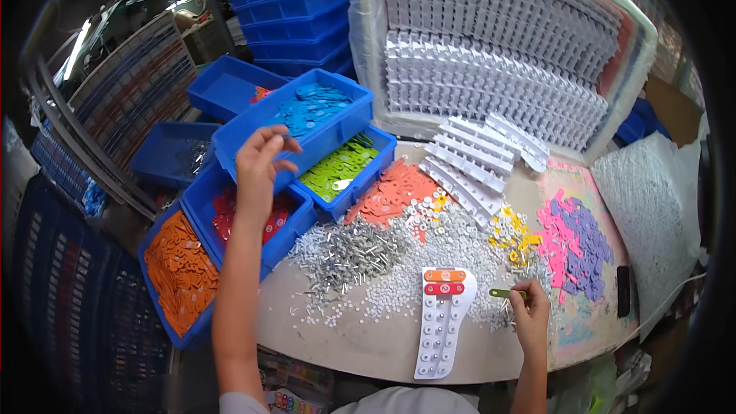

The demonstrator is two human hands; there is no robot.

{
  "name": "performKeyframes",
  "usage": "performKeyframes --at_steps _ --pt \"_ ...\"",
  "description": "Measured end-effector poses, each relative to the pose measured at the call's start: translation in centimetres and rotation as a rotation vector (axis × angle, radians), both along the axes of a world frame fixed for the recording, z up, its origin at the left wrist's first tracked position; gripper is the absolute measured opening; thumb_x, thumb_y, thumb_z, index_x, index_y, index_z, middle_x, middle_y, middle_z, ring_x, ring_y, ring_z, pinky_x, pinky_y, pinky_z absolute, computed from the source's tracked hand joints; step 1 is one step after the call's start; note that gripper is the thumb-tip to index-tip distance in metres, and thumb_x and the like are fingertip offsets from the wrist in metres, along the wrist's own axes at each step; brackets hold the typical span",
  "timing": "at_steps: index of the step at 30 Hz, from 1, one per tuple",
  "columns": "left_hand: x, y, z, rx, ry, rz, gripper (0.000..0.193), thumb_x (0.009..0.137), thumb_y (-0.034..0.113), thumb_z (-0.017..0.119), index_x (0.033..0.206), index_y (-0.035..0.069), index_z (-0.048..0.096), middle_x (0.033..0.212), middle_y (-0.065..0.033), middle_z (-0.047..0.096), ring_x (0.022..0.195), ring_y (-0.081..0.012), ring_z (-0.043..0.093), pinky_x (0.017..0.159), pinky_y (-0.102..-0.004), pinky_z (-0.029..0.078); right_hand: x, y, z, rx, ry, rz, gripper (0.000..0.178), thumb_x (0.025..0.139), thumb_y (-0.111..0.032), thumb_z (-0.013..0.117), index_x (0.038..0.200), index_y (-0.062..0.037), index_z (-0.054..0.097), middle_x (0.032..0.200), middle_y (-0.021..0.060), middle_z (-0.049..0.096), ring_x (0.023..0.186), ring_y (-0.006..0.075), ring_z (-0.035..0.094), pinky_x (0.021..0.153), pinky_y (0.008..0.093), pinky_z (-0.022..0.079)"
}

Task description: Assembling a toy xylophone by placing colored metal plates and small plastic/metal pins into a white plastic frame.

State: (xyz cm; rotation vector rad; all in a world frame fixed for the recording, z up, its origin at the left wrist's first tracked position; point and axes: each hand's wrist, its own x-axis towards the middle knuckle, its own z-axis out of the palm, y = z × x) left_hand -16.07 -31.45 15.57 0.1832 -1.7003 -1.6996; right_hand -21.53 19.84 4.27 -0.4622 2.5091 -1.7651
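Observation:
My left hand (262,159) is raised at the near edge of a blue bin (354,116) that holds flat blue plastic pieces (313,107). Its fingers are curved and apart, with nothing visible in them. Over the table's right half, my right hand (530,313) pinches a small dark green plastic strip (502,293) by one end. Just left of that strip lies a white plastic holder (435,337), bent at its upper end. An orange strip (445,275) and a red strip (445,289) cross its top; white rings and metal pins run down the rest.
Bins of light green pieces (337,171), red pieces (272,218) and orange pieces (180,272) surround my left arm. Metal pins (360,253), white rings (414,291), coral pieces (391,188) and purple pieces (586,249) cover the table. White holders (468,165) lie stacked behind.

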Motion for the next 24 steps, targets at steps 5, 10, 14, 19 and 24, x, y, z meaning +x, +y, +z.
performKeyframes --at_steps 5,10,14,19,24 --pt "3.4 12.9 -5.4 0.172 -0.116 -0.187 0.019 0.105 0.015 0.065 0.108 -0.004 0.068 0.089 -0.0094 0.072 0.080 -0.0203 0.075 0.059 -0.0265 0.056 2.1 -0.1 1.0 -0.238 -0.251 -0.043 0.009 0.097 -0.002 0.068 0.106 0.0005 0.068 0.091 -0.0007 0.065 0.079 0.0058 0.058 0.071 0.0229 0.046" --pt "5.5 19.3 -9.5 0.369 -0.298 -0.323 0.023 0.100 0.009 0.070 0.118 -0.006 0.068 0.098 -0.0149 0.076 0.086 -0.0223 0.077 0.062 -0.0256 0.058 2.0 -0.2 0.4 -0.164 -0.318 -0.010 0.014 0.096 -0.001 0.071 0.110 0.0021 0.069 0.094 0.0021 0.070 0.084 0.0079 0.066 0.075 0.0240 0.052" --pt "7.7 21.6 -12.9 0.492 -0.418 -0.377 0.026 0.101 0.010 0.069 0.122 -0.005 0.066 0.101 -0.0187 0.076 0.085 -0.0260 0.077 0.063 -0.0261 0.058 2.1 -1.6 0.2 -0.256 -0.306 0.015 0.008 0.097 -0.002 0.072 0.103 -0.0006 0.067 0.090 0.0008 0.069 0.079 0.0059 0.064 0.071 0.0218 0.049" --pt "10.1 23.0 -13.6 0.596 -0.497 -0.352 0.022 0.107 0.018 0.060 0.120 0.000 0.055 0.096 -0.0187 0.075 0.079 -0.0256 0.076 0.062 -0.0262 0.057 2.0 -2.5 -0.4 -0.193 -0.345 0.063 0.006 0.098 -0.003 0.069 0.102 -0.0003 0.065 0.091 0.0005 0.068 0.082 0.0061 0.063 0.073 0.0220 0.048" --pt "12.4 22.9 -14.5 0.525 -0.453 -0.198 0.023 0.113 0.028 0.052 0.118 0.006 0.048 0.092 -0.0135 0.073 0.075 -0.0218 0.074 0.062 -0.0261 0.056 2.3 -3.8 0.0 0.162 0.001 0.149 0.007 0.095 -0.007 0.068 0.099 -0.0021 0.065 0.113 0.0086 0.064 0.112 0.0209 0.059 0.098 0.0356 0.045"
